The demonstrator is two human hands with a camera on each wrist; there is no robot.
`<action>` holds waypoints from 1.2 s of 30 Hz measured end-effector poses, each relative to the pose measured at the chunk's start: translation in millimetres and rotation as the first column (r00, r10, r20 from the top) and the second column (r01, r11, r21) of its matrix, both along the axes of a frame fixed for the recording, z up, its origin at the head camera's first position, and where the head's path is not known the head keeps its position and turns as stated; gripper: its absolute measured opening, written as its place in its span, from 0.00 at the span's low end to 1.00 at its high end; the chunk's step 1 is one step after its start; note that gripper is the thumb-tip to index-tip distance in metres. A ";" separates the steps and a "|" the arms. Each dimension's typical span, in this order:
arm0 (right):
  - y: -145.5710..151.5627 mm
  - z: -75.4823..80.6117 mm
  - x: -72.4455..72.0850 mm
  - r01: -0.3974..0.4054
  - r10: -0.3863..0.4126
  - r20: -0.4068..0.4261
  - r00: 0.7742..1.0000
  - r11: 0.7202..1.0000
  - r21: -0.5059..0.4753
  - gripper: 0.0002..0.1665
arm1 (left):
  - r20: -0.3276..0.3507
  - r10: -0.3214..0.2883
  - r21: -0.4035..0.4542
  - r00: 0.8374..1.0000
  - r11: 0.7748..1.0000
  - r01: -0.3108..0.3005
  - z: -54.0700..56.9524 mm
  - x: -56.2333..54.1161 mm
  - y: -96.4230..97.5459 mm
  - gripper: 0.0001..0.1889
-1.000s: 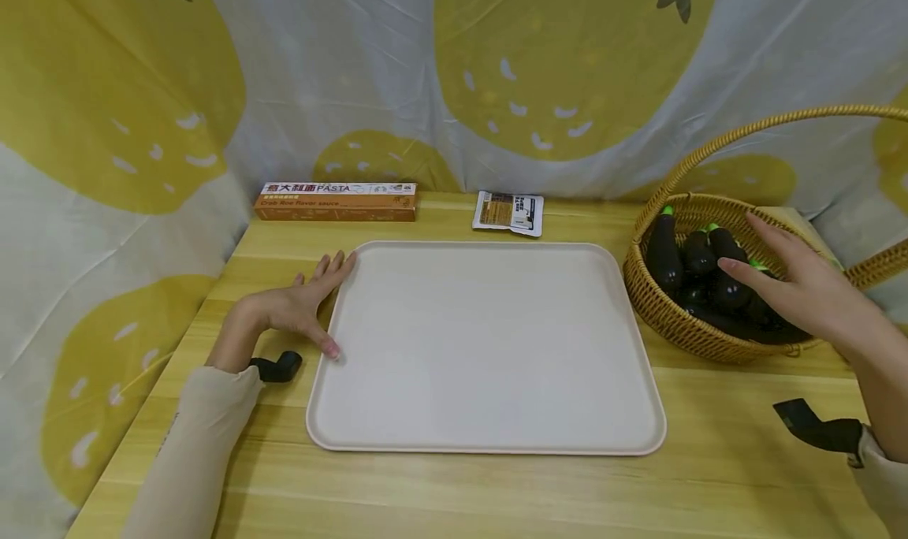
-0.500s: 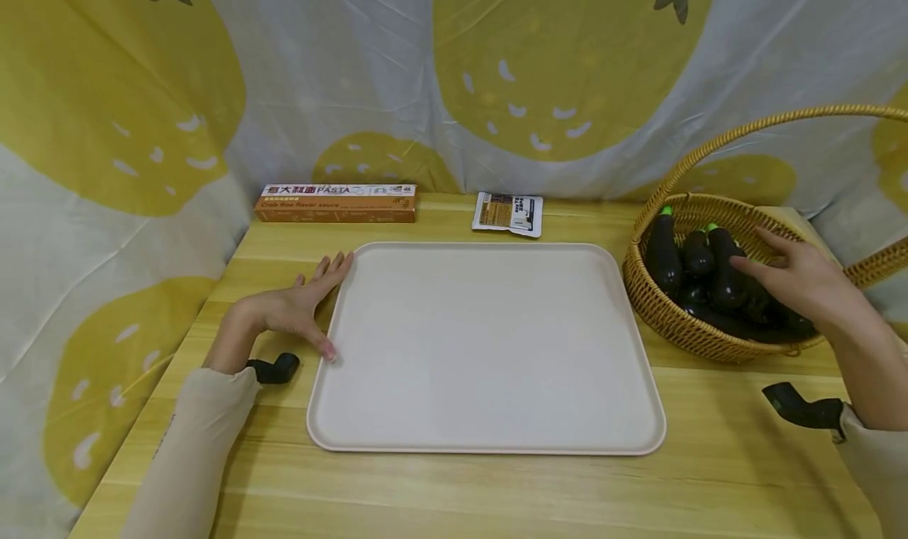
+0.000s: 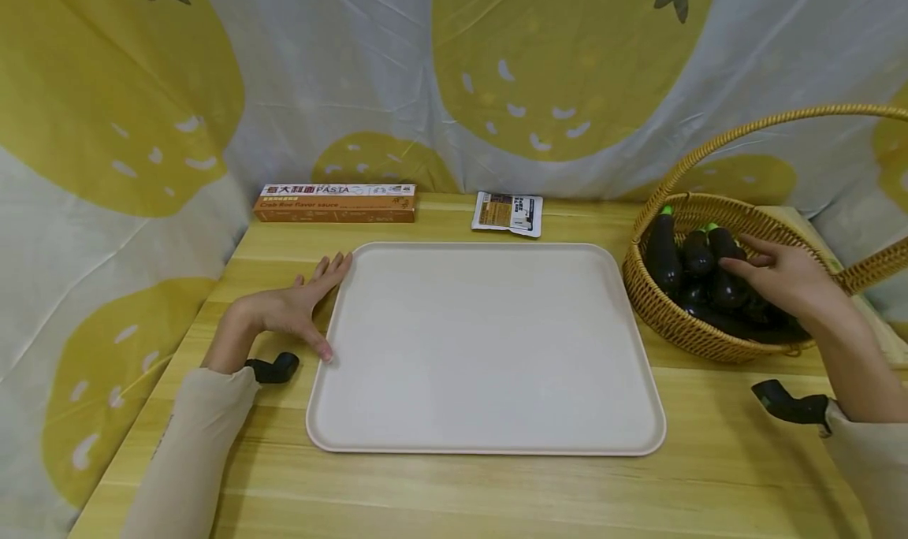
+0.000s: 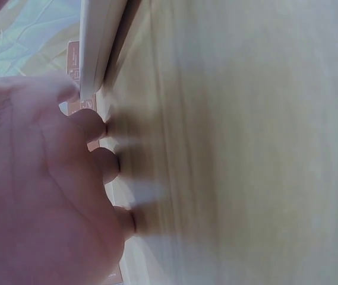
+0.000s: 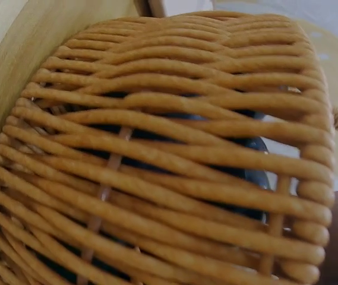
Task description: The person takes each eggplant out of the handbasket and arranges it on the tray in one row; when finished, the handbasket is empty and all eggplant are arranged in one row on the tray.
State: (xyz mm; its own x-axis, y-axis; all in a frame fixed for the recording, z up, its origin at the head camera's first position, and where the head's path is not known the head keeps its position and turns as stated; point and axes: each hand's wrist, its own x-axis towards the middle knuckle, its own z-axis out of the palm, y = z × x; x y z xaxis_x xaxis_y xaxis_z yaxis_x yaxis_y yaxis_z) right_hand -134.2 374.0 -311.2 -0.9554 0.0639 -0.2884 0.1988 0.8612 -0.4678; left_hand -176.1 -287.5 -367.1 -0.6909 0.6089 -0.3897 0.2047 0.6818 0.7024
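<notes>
In the head view, my left hand (image 3: 287, 309) rests with spread fingers at the left edge of a white tray (image 3: 489, 350). Its thumb lies at the rim, and the left wrist view shows fingertips (image 4: 110, 165) down at the wooden tabletop. My right hand (image 3: 794, 279) is inside a wicker basket (image 3: 660, 318), over several dark eggplants (image 3: 727, 287) with green caps. Thumb and index finger are apart at one eggplant; I cannot tell whether they press on it. The other fingers are partly hidden. The basket wall (image 5: 174, 142) fills the right wrist view.
An orange pasta box (image 3: 335, 204) lies behind the tray at the left. A small printed packet (image 3: 507, 213) lies behind its middle. The basket's tall arched handle (image 3: 773, 120) rises above the right hand. A fruit-print cloth (image 3: 383, 66) hangs along the back and left.
My right hand has moved left and lower into the basket, its thumb and fingers coming closer to an eggplant. The left hand and the tray stay almost where they were.
</notes>
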 end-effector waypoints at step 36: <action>-10.0 12.6 6.8 0.082 -0.087 -0.048 0.995 0.993 -0.091 0.41 | -0.022 -0.002 -0.019 1.000 1.000 0.001 -0.1 1.7 0.5 0.84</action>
